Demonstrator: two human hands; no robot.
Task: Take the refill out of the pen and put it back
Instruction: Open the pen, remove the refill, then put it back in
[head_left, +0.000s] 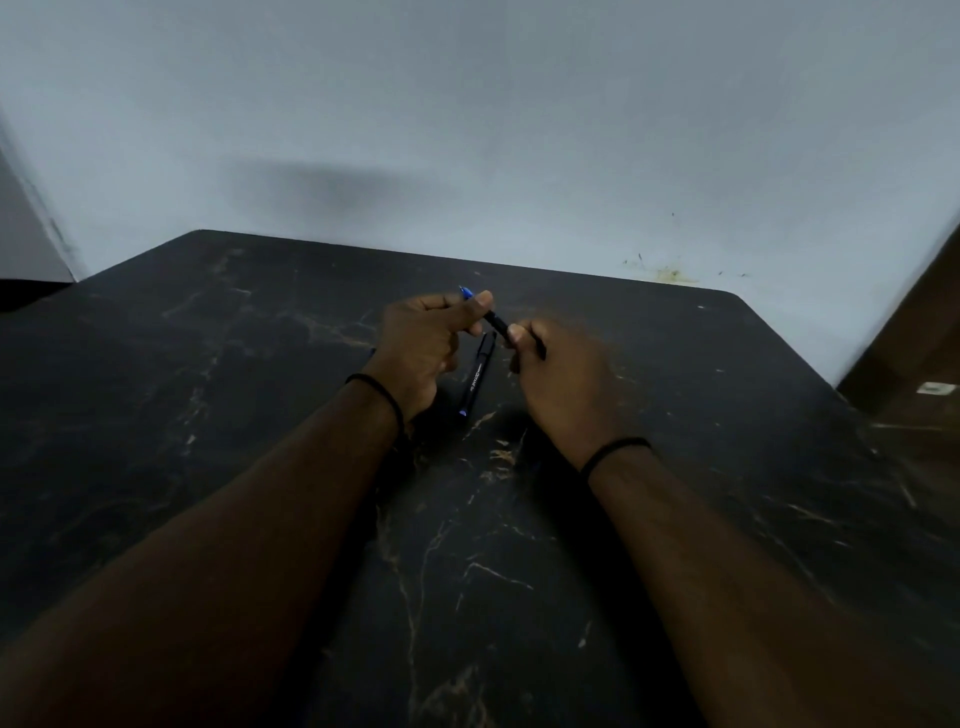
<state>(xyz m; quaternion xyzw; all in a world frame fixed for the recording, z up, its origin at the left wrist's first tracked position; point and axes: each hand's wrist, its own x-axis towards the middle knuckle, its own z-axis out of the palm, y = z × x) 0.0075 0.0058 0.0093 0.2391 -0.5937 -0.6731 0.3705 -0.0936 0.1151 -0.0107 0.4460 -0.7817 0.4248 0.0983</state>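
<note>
Two hands hold one thin black pen (500, 326): your left hand (423, 348) fingers are closed near its blue tip, your right hand (558, 376) fingers closed on its back end. It looks light, stiff and smooth, so pinch firmly near each end. Another pen (475, 382) lies on the counter (208, 415).

The worktop (208, 415) is showing black with thin tan and white veins running across it like marble. The pen (497, 325) held between the two hands is showing a black barrel and a blue end (465, 292) poking out past the left hand. The cap (477, 375) lying on the worktop is showing black too, with small pale lettering along its side and a blue tip (463, 413) at its near end. A thin black band is circling each wrist (382, 395). The wall (467, 130) is showing pale grey-blue, with a yellowish stain (672, 274) and dark specks low on the right.
</note>
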